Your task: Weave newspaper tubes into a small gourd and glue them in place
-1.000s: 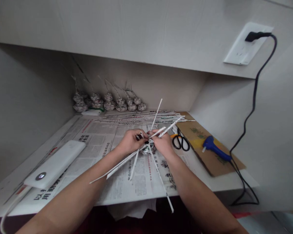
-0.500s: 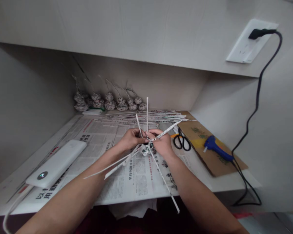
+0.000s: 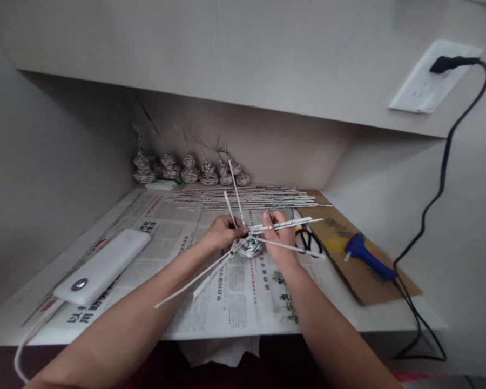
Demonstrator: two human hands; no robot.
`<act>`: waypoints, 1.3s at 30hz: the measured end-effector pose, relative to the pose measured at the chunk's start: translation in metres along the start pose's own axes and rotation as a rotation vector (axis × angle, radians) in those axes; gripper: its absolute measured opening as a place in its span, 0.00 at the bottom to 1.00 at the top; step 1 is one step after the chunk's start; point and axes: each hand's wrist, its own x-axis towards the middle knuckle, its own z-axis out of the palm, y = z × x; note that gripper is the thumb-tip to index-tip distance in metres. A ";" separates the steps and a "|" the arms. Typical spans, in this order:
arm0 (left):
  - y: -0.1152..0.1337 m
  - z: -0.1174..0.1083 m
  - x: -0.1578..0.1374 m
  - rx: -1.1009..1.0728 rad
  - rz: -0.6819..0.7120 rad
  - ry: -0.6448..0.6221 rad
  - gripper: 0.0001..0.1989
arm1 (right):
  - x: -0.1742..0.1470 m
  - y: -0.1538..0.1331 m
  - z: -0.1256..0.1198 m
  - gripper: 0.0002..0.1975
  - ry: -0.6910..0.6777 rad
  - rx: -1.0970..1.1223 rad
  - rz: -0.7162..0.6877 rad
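Note:
A small round weave of rolled newspaper [image 3: 250,247] sits between my hands above the newspaper-covered desk, its loose paper strips sticking out on several sides. My left hand [image 3: 225,232] pinches the weave at its upper left edge, where two strips rise upward. With thumb and fingers closed, my right hand [image 3: 281,237] grips paper strips [image 3: 302,221] that point to the right. Another strip crosses in front of that hand toward the lower right. Two strips hang to the lower left, over my left forearm. The fingertips of my left hand are partly hidden behind the strips.
Several woven paper gourds [image 3: 189,170] stand along the back wall. Loose paper sticks [image 3: 251,199] lie before them. Black-handled scissors [image 3: 310,240] are beside my right hand; a blue glue gun [image 3: 370,256] rests on cardboard [image 3: 348,281], its cord running to a socket. A white power bank [image 3: 105,265] lies left.
My right hand has moved right, away from my left, drawing strips rightward. The strip that hung toward the front edge now points right. The view has shifted slightly.

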 end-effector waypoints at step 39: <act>-0.008 0.002 0.000 0.176 0.306 0.114 0.02 | -0.002 -0.006 -0.003 0.06 -0.210 -0.169 -0.251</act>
